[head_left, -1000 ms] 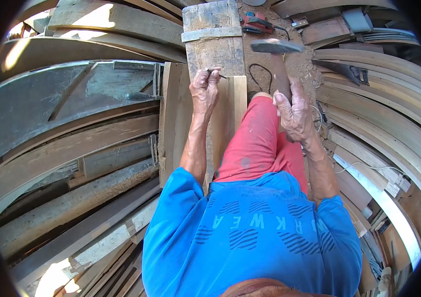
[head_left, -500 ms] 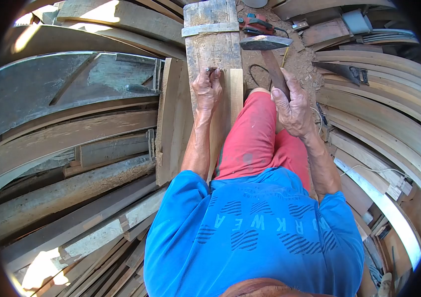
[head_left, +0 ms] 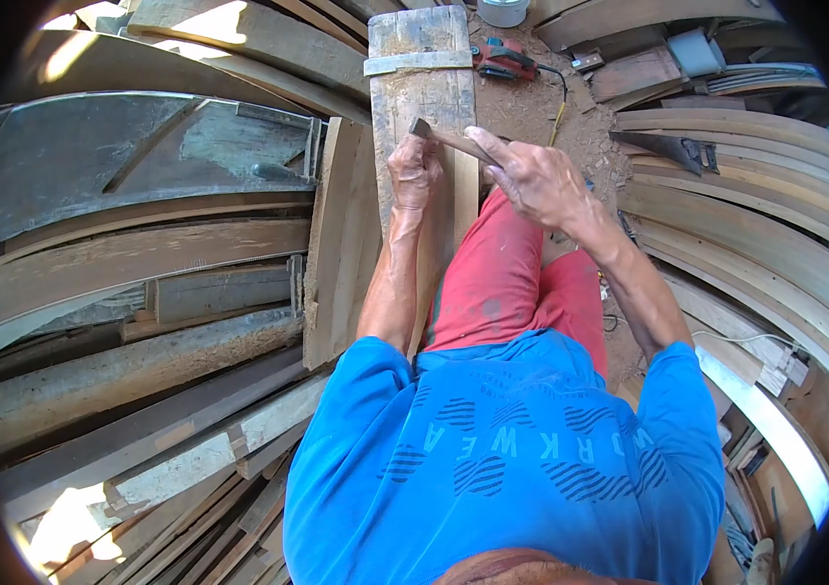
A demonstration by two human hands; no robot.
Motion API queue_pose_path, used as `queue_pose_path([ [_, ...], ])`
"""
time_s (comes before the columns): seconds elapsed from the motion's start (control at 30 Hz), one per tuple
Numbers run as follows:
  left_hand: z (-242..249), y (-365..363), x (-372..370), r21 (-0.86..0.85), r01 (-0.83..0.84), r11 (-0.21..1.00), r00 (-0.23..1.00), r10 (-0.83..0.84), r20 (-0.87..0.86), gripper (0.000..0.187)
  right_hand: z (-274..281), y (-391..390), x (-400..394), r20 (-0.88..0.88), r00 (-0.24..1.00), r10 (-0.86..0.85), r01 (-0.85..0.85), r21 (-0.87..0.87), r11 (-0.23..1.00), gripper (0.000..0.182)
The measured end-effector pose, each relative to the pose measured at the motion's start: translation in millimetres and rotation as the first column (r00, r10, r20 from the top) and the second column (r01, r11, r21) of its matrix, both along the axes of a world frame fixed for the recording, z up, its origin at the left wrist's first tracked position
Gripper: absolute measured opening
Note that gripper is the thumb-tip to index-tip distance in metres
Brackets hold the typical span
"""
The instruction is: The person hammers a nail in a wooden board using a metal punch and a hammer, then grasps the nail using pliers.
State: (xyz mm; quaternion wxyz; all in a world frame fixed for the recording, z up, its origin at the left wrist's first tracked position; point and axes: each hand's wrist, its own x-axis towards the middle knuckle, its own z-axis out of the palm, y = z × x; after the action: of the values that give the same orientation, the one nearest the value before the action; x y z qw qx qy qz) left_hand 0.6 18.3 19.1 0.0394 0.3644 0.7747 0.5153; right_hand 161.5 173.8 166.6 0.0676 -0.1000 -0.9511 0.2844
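Note:
My right hand (head_left: 541, 183) is wrapped round the wooden handle of a hammer (head_left: 465, 145). Its metal head (head_left: 420, 128) sits right over the top of my left fist, overlapping it in this view. My left hand (head_left: 413, 172) is closed, thumb and fingers pinched together, above a pale piece of wood (head_left: 465, 190) lying on the plank bench. I cannot tell what my left hand grips; fingers and hammer head hide it. The worn plank bench (head_left: 421, 96) runs away in front of me, with a thin batten (head_left: 416, 62) across it.
A red power tool (head_left: 504, 60) with a cord lies on the sawdust-covered ground right of the bench, near a bucket (head_left: 502, 12). A handsaw (head_left: 663, 148) rests on the stacked curved boards (head_left: 746, 219) at right. More timber (head_left: 141, 249) is piled at left.
My right hand has swung the hammer left and down, from above the right knee to over my left fist. My left hand stays closed in nearly the same place.

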Motion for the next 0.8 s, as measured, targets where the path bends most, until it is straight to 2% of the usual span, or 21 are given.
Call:
queue_pose_path([
  [0.07,0,1,-2,0.004,-0.007,1.000,0.999,0.007,-0.046,0.002,2,7,-6,0.078,0.997,0.004,-0.008,0.056,0.998,0.054],
  [0.2,7,2,1,0.018,-0.016,1.000,0.999,0.016,-0.043,0.001,29,-2,-16,-0.336,0.941,-0.028,-0.002,-0.089,0.996,0.053],
  [0.27,7,4,-1,0.025,-0.002,1.000,0.999,0.003,-0.047,0.001,24,1,-13,0.005,0.999,0.041,-0.041,0.050,0.998,0.052],
  [0.3,7,5,-3,0.039,0.006,0.999,0.999,-0.004,-0.048,0.001,23,5,-14,0.179,0.982,0.057,-0.079,0.116,0.990,0.052],
  [0.4,7,7,-4,0.045,0.005,0.999,1.000,-0.004,-0.020,0.002,27,11,-21,0.141,0.987,0.072,-0.080,0.052,0.995,0.052],
  [0.43,7,5,-1,0.047,-0.007,0.999,1.000,0.007,-0.012,0.003,30,4,-22,-0.074,0.996,0.054,-0.054,0.000,0.999,0.052],
  [0.53,5,5,-1,0.071,-0.009,0.997,1.000,0.010,-0.012,0.005,38,-14,-27,-0.446,0.895,0.005,-0.101,-0.191,0.976,0.052],
  [0.57,3,4,-2,0.069,0.000,0.998,1.000,0.002,-0.027,0.005,33,-6,-23,-0.228,0.971,0.068,-0.090,-0.090,0.992,0.051],
  [0.6,-1,4,-4,0.071,0.006,0.997,0.999,-0.003,-0.043,0.005,42,0,-30,0.033,0.997,0.067,-0.065,-0.047,0.997,0.052],
  [0.63,-1,0,-4,-0.035,0.008,0.999,0.999,-0.010,-0.045,0.005,56,4,-37,0.298,0.954,0.046,-0.046,-0.007,0.999,0.052],
  [0.67,-3,3,-5,-0.016,0.007,1.000,0.999,-0.008,-0.051,0.006,64,7,-41,0.541,0.841,0.013,-0.042,0.041,0.998,0.052],
  [0.7,2,6,-7,0.000,-0.002,1.000,0.998,0.002,-0.056,0.006,61,8,-35,0.377,0.926,0.025,-0.046,0.046,0.998,0.052],
  [0.73,5,1,-1,0.001,-0.010,1.000,0.999,0.010,-0.047,0.007,57,-2,-30,0.137,0.989,0.054,-0.052,-0.018,0.998,0.052],
  [0.77,9,2,0,0.033,0.001,0.999,1.000,-0.001,-0.014,0.007,55,-9,-30,-0.121,0.991,0.054,-0.063,-0.073,0.995,0.051],
  [0.8,4,0,1,0.035,0.013,0.999,1.000,-0.012,-0.014,0.005,53,-13,-28,-0.374,0.927,0.032,-0.081,-0.118,0.990,0.050],
])
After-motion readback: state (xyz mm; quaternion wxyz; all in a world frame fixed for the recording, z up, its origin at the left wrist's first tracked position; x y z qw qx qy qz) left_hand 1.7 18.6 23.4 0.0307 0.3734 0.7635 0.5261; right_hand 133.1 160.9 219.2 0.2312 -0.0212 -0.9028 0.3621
